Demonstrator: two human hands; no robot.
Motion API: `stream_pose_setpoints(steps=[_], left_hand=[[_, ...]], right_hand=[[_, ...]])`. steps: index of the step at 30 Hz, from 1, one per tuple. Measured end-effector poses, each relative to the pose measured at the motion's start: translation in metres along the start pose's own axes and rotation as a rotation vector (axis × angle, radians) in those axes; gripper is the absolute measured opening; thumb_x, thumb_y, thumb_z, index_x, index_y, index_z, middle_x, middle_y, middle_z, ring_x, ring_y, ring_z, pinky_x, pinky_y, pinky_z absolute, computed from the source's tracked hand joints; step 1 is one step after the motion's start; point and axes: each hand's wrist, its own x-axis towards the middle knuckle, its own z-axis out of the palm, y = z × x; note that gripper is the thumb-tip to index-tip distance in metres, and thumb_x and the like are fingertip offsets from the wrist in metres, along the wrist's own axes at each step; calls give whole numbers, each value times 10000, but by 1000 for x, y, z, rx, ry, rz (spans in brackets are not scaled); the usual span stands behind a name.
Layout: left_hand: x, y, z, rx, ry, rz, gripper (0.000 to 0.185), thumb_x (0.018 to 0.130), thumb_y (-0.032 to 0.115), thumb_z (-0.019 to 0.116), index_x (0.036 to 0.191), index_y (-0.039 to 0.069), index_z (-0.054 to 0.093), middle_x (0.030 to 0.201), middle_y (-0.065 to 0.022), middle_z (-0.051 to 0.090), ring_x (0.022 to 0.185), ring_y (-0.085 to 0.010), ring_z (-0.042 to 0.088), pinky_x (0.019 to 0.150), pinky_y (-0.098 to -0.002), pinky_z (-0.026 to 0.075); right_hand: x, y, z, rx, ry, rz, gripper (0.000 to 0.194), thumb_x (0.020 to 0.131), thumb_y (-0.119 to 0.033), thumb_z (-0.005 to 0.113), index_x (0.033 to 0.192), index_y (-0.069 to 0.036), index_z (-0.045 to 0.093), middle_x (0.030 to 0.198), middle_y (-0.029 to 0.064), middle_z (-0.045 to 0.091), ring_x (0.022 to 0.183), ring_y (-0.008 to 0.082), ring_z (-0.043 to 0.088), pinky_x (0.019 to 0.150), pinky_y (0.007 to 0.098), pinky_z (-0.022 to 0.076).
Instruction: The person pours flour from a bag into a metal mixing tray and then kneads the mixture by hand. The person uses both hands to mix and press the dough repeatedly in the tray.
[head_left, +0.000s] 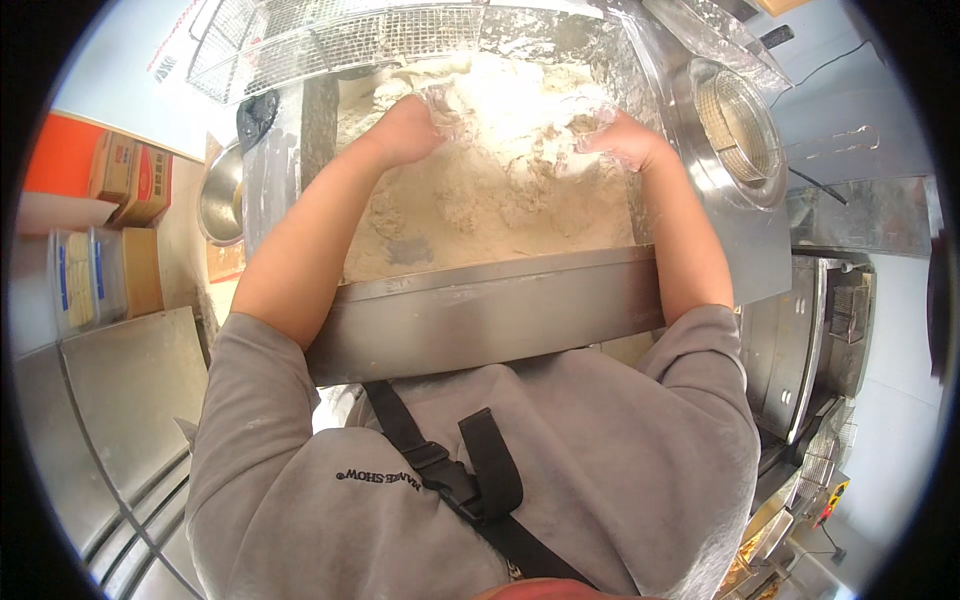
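Observation:
A deep stainless steel bin (487, 289) stands right before me, holding a large bed of pale flour (487, 202) with lumps in it. My left hand (412, 131) is at the left of the flour, its fingers partly sunk in or hidden by it. Across from it, my right hand (619, 139) rests at the flour's right side, fingers also coated and partly covered. Strong glare washes out the middle of the flour between the hands, so whether either hand grasps anything cannot be made out.
Wire mesh baskets (337, 45) lie beyond the bin. At the right, a round wire strainer (739, 124) sits in a metal bowl (694, 135). A steel bowl (221, 199), cardboard boxes (142, 180) and plastic containers (109, 277) are at the left; a fryer basket (849, 311) is farther right.

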Motion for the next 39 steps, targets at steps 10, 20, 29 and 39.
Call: stream_pose_setpoints(steps=[10,20,29,39], left_hand=[[17,-68,49,276,-18,-479,651,1113,465,311,1319,-7,709,1392,-254,675,1291,-399,643,1137,-493,445],[9,-19,91,-647,-11,-448,696,1102,545,424,1481,-14,592,1551,-236,565,1403,-376,542,1177,-474,393],[-12,40,52,-481,-123,-259,621,996,324,711,1437,-91,572,1376,-222,659,1182,-287,627,997,-418,524],[2,19,-14,-64,-337,-93,523,937,289,747,1232,-139,690,1137,-247,756,1033,-310,717,923,-425,559]], right_hand=[[41,45,4,-609,280,354,1005,956,-799,521,1494,48,575,1487,291,595,1371,400,573,1149,508,439],[57,33,70,40,-12,315,977,1035,-771,435,1654,-18,369,1647,195,454,1459,338,486,1207,478,403],[66,36,44,-237,-201,-64,399,989,-180,680,1365,-50,709,1385,133,701,1245,234,656,1041,355,520],[28,5,-17,-42,-172,88,475,843,-47,794,1308,22,719,1191,119,769,982,169,728,872,339,581]])
